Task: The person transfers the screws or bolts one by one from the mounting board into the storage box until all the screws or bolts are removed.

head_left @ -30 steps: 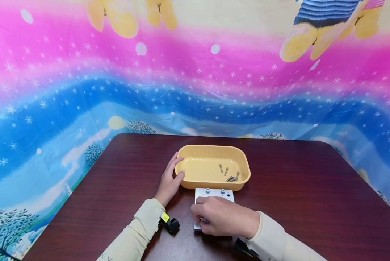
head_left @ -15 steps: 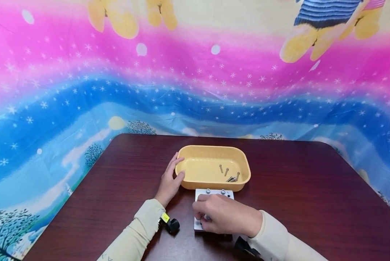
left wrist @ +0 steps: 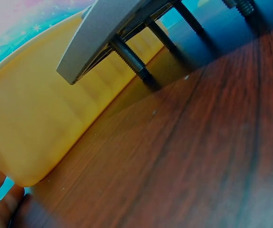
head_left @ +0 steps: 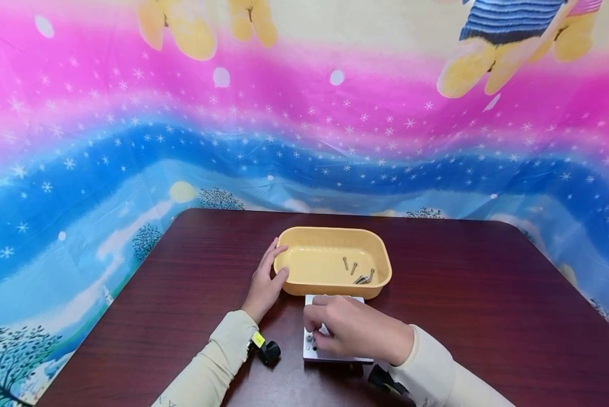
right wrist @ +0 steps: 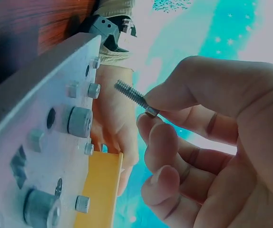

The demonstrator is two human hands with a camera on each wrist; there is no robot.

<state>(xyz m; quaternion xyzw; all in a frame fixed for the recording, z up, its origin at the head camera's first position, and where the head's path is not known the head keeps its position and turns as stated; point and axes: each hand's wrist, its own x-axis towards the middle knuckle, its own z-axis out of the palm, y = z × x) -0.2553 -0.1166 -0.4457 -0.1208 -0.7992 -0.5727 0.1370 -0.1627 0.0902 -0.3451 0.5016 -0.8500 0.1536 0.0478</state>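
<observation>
My right hand (head_left: 355, 328) pinches a small metal screw (right wrist: 131, 93) between thumb and fingertips. In the right wrist view its threaded end points toward a silver metal plate (right wrist: 13, 123), with a gap between them. Several socket-head screws (right wrist: 81, 121) sit in the plate, beside bare holes. Their threaded shanks (left wrist: 129, 59) stick out below it in the left wrist view. My left hand (head_left: 260, 291) holds the left end of a yellow plastic bin (head_left: 314, 289), thumb and a finger over its rim. The right hand covers much of the plate in the head view.
Several loose screws (head_left: 354, 269) lie in the right part of the bin, which stands just behind the plate. The dark red wooden table (head_left: 467, 294) runs back to a printed cloth backdrop (head_left: 304, 135). Black wrist cameras (head_left: 270, 351) hang at both cuffs.
My right hand has shifted slightly back and to the right over the plate. A screw head at the plate's front left now shows, and the rear screw heads are covered. The left hand stays put.
</observation>
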